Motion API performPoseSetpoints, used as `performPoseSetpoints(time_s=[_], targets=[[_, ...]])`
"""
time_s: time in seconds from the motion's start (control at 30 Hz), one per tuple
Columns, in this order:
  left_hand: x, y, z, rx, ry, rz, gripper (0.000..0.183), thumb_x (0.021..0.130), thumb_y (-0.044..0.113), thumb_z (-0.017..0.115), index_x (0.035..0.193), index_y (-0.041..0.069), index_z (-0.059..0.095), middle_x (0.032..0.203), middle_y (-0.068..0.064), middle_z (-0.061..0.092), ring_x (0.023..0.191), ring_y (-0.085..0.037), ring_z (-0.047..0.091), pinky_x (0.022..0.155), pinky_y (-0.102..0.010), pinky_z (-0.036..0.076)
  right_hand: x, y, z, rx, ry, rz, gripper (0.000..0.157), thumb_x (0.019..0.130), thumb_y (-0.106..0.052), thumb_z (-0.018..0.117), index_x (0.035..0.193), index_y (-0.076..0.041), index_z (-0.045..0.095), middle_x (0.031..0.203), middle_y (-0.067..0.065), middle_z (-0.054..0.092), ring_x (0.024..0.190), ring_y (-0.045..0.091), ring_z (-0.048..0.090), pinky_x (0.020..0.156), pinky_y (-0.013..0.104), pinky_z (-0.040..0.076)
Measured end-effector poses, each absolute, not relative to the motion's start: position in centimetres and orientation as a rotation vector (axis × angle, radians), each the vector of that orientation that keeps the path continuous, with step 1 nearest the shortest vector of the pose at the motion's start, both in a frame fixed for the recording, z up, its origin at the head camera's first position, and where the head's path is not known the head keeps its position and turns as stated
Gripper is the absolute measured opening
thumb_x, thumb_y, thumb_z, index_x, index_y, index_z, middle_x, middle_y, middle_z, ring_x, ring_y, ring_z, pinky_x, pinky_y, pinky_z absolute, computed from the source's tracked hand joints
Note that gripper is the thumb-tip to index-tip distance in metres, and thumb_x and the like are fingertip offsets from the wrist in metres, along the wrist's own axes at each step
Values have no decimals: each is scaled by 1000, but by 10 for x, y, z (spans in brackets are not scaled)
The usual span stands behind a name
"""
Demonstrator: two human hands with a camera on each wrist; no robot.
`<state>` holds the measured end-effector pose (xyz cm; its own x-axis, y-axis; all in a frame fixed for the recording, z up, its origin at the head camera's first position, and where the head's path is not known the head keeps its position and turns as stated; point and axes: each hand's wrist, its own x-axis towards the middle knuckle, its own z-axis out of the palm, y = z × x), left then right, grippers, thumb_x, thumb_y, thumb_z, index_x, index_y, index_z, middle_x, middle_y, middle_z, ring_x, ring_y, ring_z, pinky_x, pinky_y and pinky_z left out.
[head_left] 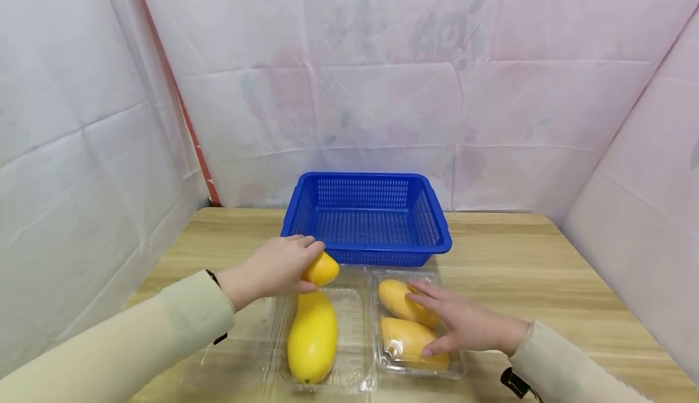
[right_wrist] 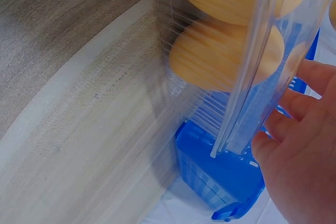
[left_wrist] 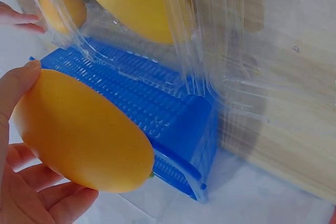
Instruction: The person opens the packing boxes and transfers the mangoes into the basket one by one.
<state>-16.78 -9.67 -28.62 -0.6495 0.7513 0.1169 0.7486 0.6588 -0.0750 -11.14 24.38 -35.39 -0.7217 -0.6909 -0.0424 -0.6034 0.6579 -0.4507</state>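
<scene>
Open box: one yellow fruit; lidded box: two

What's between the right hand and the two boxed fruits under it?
The clear lid: in the right wrist view it stands between the right hand and the fruits.

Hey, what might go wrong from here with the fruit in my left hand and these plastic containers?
A few possibilities: the smooth mango in your left hand might slip and bruise the yellow fruit in the open clear container. Moved forward too low, it could knock the rim of the blue plastic basket. And if your right hand presses hard, the closed clear container might buckle onto its two mangoes.
</scene>
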Motion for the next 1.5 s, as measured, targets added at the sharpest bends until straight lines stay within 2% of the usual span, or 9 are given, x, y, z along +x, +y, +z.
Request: performPoseSetpoints(time_s=[0.4, 0.93, 1.5], targets=[[-179, -97, -280, -1217, -2745, 37, 43, 73, 43, 76, 98, 14, 55, 80, 5, 50, 68, -13, 47, 61, -26, 45, -111, 245, -354, -1060, 2684, -617, 91, 75, -59, 63, 139, 0, 40, 148, 21, 26, 133, 42, 25, 98, 60, 28], [-205, -95, -275, -1179, -2862, 15, 43, 76, 41, 75, 103, 12, 57, 84, 3, 55, 67, -13, 50, 66, -27, 48, -110, 244, -356, -1062, 2671, -606, 90, 75, -59, 63, 140, -2, 39, 149, 19, 25, 133, 41, 25, 98, 59, 28], [-225, -91, -264, -1234, -2837, 124, 40, 77, 42, 73, 98, 12, 56, 80, 3, 54, 63, -14, 50, 61, -28, 47, -110, 244, -356, -1059, 2680, -602, 90, 75, -61, 61, 140, -3, 39, 149, 18, 25, 133, 41, 25, 98, 59, 28]])
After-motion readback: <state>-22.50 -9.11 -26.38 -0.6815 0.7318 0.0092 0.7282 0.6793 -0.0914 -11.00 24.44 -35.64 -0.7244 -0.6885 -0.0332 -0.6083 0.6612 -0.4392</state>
